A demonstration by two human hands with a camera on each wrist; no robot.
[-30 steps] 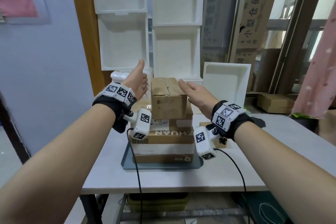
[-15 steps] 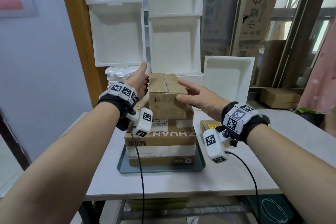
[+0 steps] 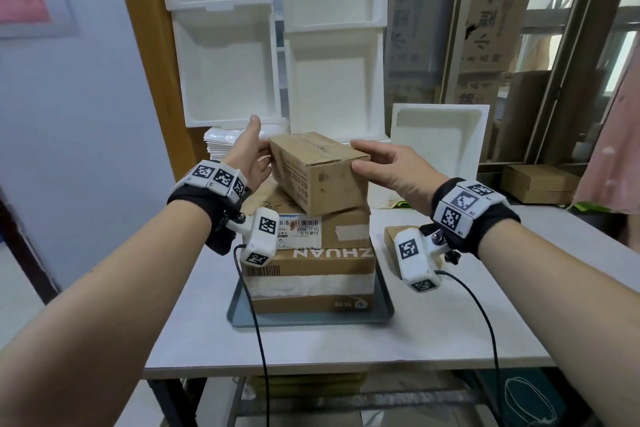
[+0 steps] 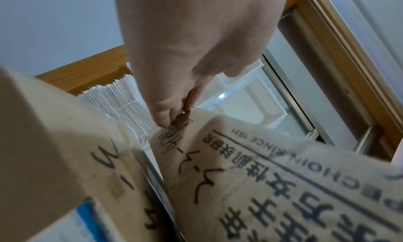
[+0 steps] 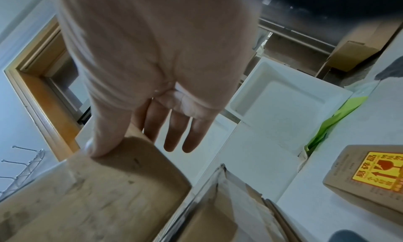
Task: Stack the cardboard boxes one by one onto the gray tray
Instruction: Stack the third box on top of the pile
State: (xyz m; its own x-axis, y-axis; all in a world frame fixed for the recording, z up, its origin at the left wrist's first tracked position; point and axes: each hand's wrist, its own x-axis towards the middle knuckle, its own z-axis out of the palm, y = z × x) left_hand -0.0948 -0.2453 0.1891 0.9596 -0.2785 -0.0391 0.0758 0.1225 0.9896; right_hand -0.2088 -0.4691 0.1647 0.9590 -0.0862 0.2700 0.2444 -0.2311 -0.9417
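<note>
Pressing: I squeeze the top box (image 3: 322, 173) from two sides.
Left hand (image 3: 251, 156): straight fingers against its left side.
Right hand (image 3: 394, 172): straight fingers, thumb at its corner.
Place: askew atop stack (image 3: 311, 263) on tray (image 3: 382, 314).

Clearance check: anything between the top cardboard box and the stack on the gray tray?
Nothing visible. The top box sits skewed directly over the stack, with the left hand and right hand touching its sides.

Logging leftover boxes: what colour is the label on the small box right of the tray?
The label is yellow with red print; right wrist view.
</note>
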